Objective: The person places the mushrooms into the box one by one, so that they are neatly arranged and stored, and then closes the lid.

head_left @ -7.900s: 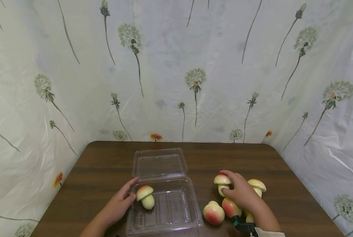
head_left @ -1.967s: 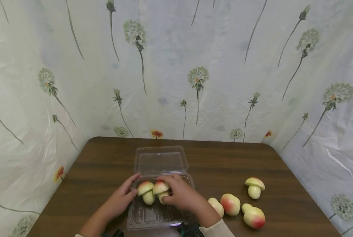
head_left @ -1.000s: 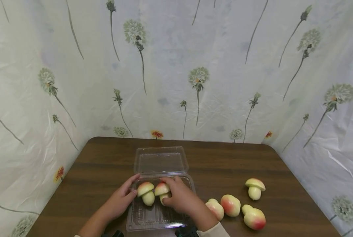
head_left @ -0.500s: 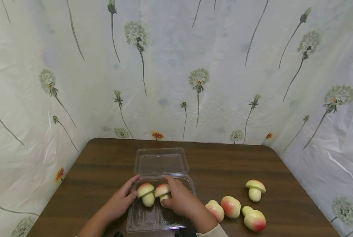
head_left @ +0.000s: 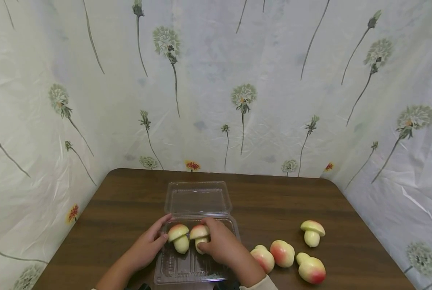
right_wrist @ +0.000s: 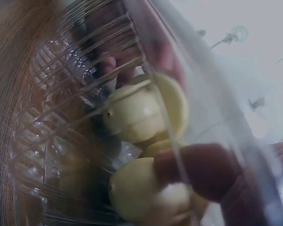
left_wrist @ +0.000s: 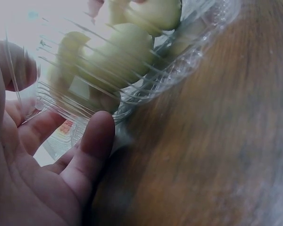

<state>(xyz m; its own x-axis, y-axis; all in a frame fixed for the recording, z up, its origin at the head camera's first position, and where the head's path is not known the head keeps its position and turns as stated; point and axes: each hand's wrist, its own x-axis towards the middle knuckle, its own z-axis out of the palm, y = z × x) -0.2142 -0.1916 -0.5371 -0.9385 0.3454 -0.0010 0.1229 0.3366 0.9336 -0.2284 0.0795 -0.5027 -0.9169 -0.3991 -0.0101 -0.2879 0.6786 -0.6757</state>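
Note:
A clear plastic clamshell container (head_left: 176,277) lies on the table with its lid folded back. Inside, towards the far left, a mushroom-shaped piece (head_left: 179,243) with a pale stem and red-tinged cap lies on its own. Beside it is a second model mushroom (head_left: 198,232), gripped between the thumb and fingers of my right hand (head_left: 223,243). My left hand (head_left: 147,249) holds the container's left edge; in the left wrist view its thumb (left_wrist: 98,136) presses the ribbed clear wall. In the right wrist view, the right thumb (right_wrist: 198,167) lies against the gripped mushroom's stem (right_wrist: 134,188).
Right of the container are more model mushrooms: one (head_left: 262,257) partly behind my right forearm, one (head_left: 282,253) against it, one (head_left: 311,270) on its side and another (head_left: 312,233) farther back. The lid (head_left: 198,198) lies flat behind the container. A floral curtain (head_left: 201,80) surrounds the brown table.
My right hand has brought a mushroom from the group on the right into the container, beside the first one. Over the last second it has barely moved. The left hand stays at the container's edge.

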